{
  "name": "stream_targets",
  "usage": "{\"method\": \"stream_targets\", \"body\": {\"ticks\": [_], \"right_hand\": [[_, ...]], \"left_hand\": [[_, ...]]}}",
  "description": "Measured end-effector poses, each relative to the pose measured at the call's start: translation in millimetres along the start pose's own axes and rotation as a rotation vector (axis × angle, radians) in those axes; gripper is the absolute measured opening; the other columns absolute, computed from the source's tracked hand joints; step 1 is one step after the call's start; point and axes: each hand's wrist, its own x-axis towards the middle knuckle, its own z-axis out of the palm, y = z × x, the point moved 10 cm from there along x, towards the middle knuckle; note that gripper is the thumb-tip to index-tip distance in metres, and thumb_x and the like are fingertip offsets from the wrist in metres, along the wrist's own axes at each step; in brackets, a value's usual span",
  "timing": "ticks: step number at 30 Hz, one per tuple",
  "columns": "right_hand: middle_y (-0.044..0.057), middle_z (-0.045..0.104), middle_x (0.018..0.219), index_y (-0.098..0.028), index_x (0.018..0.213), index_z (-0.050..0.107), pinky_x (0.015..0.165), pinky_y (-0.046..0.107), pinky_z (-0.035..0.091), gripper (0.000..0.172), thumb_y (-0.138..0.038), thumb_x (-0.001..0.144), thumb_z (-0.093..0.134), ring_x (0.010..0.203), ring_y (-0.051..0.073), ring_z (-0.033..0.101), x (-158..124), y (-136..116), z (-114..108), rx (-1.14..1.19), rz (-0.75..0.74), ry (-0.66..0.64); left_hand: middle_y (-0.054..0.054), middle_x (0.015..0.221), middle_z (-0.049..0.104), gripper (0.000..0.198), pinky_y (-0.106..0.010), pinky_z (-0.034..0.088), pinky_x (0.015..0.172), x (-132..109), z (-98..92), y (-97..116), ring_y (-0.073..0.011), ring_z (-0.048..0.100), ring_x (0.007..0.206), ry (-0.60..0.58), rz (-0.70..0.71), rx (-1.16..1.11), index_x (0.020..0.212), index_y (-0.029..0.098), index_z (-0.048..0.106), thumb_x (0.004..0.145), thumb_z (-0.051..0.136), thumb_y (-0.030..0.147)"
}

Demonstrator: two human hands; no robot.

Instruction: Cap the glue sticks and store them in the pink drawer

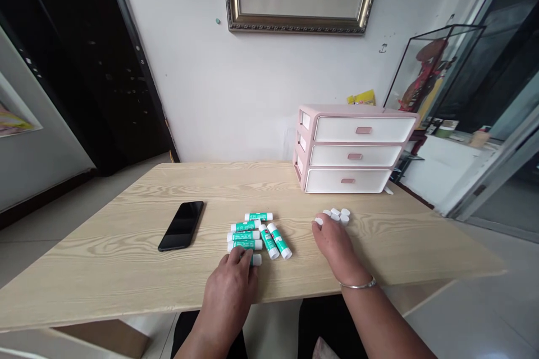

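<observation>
Resting near the table (126,269) edge, the left hand (229,291) is closed over the nearest glue stick (255,259) of the flat-lying cluster (256,233); the right hand (334,244) touches the separate caps (339,214), grouped within reach; grip there indeterminate.

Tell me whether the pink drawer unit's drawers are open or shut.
Shut. All three white fronts of the drawer unit sit flush with its pink frame, none pulled out.
</observation>
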Motion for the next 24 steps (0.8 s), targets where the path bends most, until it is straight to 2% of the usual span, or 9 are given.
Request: {"method": "stream_targets", "body": {"ticks": [3, 5, 7, 9, 11, 13, 16, 21, 24], "right_hand": [[0.011, 0.071, 0.094, -0.018, 0.092, 0.066, 0.068, 0.032, 0.035, 0.02, -0.029, 0.1, 0.051, 0.086, 0.022, 0.062, -4, 0, -3, 0.024, -0.012, 0.013], [0.011, 0.072, 0.092, -0.018, 0.093, 0.068, 0.07, 0.031, 0.038, 0.021, -0.029, 0.099, 0.051, 0.087, 0.023, 0.063, -7, -1, -4, 0.075, -0.019, 0.021], [0.011, 0.073, 0.093, -0.018, 0.098, 0.069, 0.073, 0.031, 0.042, 0.022, -0.03, 0.098, 0.05, 0.089, 0.024, 0.065, -14, -3, -6, 0.206, -0.019, 0.04], [0.01, 0.074, 0.098, -0.019, 0.107, 0.069, 0.078, 0.031, 0.047, 0.026, -0.034, 0.097, 0.051, 0.091, 0.023, 0.067, -25, -7, -9, 0.436, -0.007, 0.075], [0.01, 0.075, 0.099, -0.018, 0.111, 0.069, 0.078, 0.032, 0.051, 0.034, -0.044, 0.096, 0.051, 0.089, 0.023, 0.069, -40, -16, -9, 0.712, 0.002, 0.076], [0.009, 0.075, 0.093, -0.018, 0.111, 0.069, 0.074, 0.032, 0.054, 0.042, -0.053, 0.094, 0.052, 0.083, 0.023, 0.069, -57, -32, -9, 0.958, -0.012, 0.024], [0.006, 0.074, 0.089, -0.019, 0.112, 0.068, 0.07, 0.031, 0.055, 0.046, -0.059, 0.092, 0.056, 0.077, 0.021, 0.067, -81, -61, -14, 1.17, -0.08, -0.07], [0.004, 0.071, 0.092, -0.023, 0.121, 0.065, 0.072, 0.027, 0.055, 0.038, -0.052, 0.098, 0.056, 0.077, 0.017, 0.064, -109, -92, -26, 1.228, -0.23, -0.178], [0.006, 0.072, 0.106, -0.024, 0.127, 0.063, 0.082, 0.029, 0.055, 0.035, -0.046, 0.1, 0.056, 0.091, 0.018, 0.067, -117, -99, -24, 1.189, -0.295, -0.206]], "left_hand": [[-0.01, 0.106, 0.072, 0.023, -0.041, 0.045, 0.089, -2, -8.0, 1, -0.0287, 0.06, 0.102, 0.015, 0.045, 0.034, 0.099, 0.022, 0.074, 0.096, 0.051, 0.022], [-0.01, 0.104, 0.072, 0.023, -0.044, 0.042, 0.091, -4, -9.8, -1, -0.0303, 0.059, 0.104, 0.029, 0.06, 0.037, 0.095, 0.023, 0.073, 0.096, 0.051, 0.021], [-0.01, 0.106, 0.072, 0.022, -0.045, 0.04, 0.093, -5, -6.9, -6, -0.0312, 0.059, 0.108, 0.022, 0.055, 0.028, 0.097, 0.022, 0.072, 0.097, 0.05, 0.021], [-0.012, 0.109, 0.073, 0.022, -0.046, 0.04, 0.096, -5, -0.6, -12, -0.0315, 0.061, 0.11, -0.011, 0.022, -0.01, 0.105, 0.021, 0.071, 0.097, 0.05, 0.021], [-0.013, 0.112, 0.073, 0.025, -0.046, 0.041, 0.097, -6, 4.2, -17, -0.0304, 0.064, 0.109, -0.029, -0.001, -0.124, 0.114, 0.02, 0.068, 0.098, 0.049, 0.022], [-0.013, 0.118, 0.071, 0.028, -0.042, 0.044, 0.096, -7, 4.4, -17, -0.0282, 0.065, 0.108, -0.011, 0.011, -0.316, 0.121, 0.022, 0.064, 0.1, 0.047, 0.027], [-0.011, 0.124, 0.068, 0.031, -0.036, 0.048, 0.094, -11, 1.6, -15, -0.0258, 0.064, 0.11, 0.027, 0.056, -0.621, 0.126, 0.025, 0.06, 0.102, 0.046, 0.038], [-0.006, 0.111, 0.07, 0.035, -0.032, 0.05, 0.088, -20, 11.1, -7, -0.0233, 0.065, 0.099, -0.067, 0.046, -0.925, 0.129, 0.027, 0.056, 0.1, 0.053, 0.045], [-0.004, 0.111, 0.068, 0.033, -0.031, 0.05, 0.09, -25, 13.9, 3, -0.0213, 0.063, 0.098, -0.14, 0.063, -1.026, 0.126, 0.027, 0.057, 0.1, 0.053, 0.046]]}}
